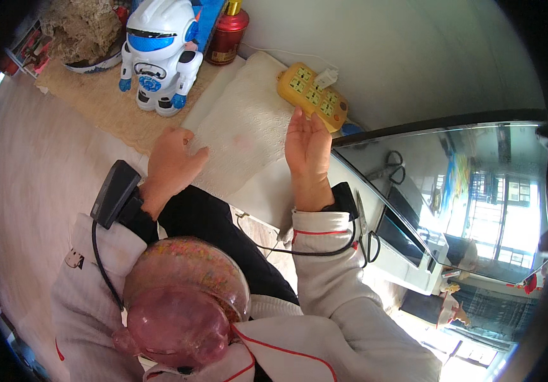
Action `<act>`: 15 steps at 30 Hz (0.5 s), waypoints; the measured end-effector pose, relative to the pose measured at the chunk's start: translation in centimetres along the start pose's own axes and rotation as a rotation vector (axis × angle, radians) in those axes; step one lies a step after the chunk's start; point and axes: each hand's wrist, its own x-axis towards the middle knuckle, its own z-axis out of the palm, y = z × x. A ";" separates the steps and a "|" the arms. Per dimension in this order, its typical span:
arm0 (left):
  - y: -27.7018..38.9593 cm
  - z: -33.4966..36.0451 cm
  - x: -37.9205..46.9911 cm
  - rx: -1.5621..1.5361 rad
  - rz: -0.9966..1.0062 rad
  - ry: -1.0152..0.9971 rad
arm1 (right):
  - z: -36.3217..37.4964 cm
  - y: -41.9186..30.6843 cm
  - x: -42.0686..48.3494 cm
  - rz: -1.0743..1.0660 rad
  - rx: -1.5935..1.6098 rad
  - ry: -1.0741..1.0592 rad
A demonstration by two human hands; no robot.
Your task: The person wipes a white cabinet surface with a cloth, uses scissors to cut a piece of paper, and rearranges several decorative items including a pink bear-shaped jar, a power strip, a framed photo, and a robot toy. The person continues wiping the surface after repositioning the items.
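Observation:
My left hand (172, 160) is over the edge of the cream cloth, fingers curled loosely with thumb apart and nothing visible in it. Palm up, my right hand (308, 143) lies with its fingertips at the lower edge of a yellow power strip (297, 98); it holds nothing. A white plug (326, 78) sits in the strip. Between the hands spreads the embossed cream cloth (235, 129). Beyond my left hand stands a white and blue toy robot (161, 62). A clear, rounded container with many small colourful pieces (183, 262) is against my chest, partly behind a pinkish rounded shape (178, 324).
Black-handled scissors (363, 229) lie beside my right forearm. A glossy dark-framed screen (445, 191) stands at right, reflecting a window. A red bottle (227, 36) and a rough rock (83, 31) in a dish are at the back. Black cables run from devices on both wrists.

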 end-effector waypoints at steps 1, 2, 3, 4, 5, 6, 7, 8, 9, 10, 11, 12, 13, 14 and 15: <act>0.0 0.0 0.0 -0.003 -0.003 -0.004 | 0.0 0.0 0.2 0.001 0.035 0.015; 0.1 -0.1 0.0 -0.018 -0.017 0.002 | 0.0 0.1 0.3 0.011 0.076 0.004; 0.1 -0.1 0.0 -0.035 -0.035 0.009 | -0.1 0.1 0.5 0.007 0.088 0.049; 0.3 -0.1 0.0 -0.063 -0.063 0.025 | -0.1 0.1 0.7 0.012 0.106 0.070; 0.4 -0.1 0.1 -0.106 -0.108 0.033 | -0.3 0.1 0.8 0.011 0.119 0.086; 0.5 -0.1 0.2 -0.123 -0.122 0.023 | -0.4 0.1 1.0 0.008 0.110 0.061; 0.6 -0.1 0.5 -0.152 -0.151 0.007 | -0.6 0.1 1.1 -0.001 0.098 0.031; 0.7 0.0 0.7 -0.193 -0.181 0.006 | -0.7 0.0 1.4 -0.012 0.083 0.039; 0.9 0.2 1.0 -0.202 -0.141 0.015 | -0.7 0.0 1.8 -0.001 0.072 0.062; 1.0 0.5 1.2 -0.222 -0.102 0.038 | -0.7 -0.1 2.2 0.008 0.057 0.125; 1.1 0.7 1.4 -0.243 -0.095 0.043 | -0.6 -0.3 2.8 0.017 0.036 0.174; 1.2 0.9 1.6 -0.272 -0.046 0.011 | -0.4 -0.4 3.2 0.022 0.030 0.205; 1.2 1.0 1.8 -0.302 -0.030 -0.040 | -0.3 -0.5 3.6 0.026 0.019 0.224; 1.3 1.0 1.9 -0.345 -0.017 -0.103 | -0.1 -0.5 4.0 0.030 0.007 0.244; 1.3 1.0 1.9 -0.336 0.005 -0.124 | 0.0 -0.5 4.2 0.023 -0.011 0.260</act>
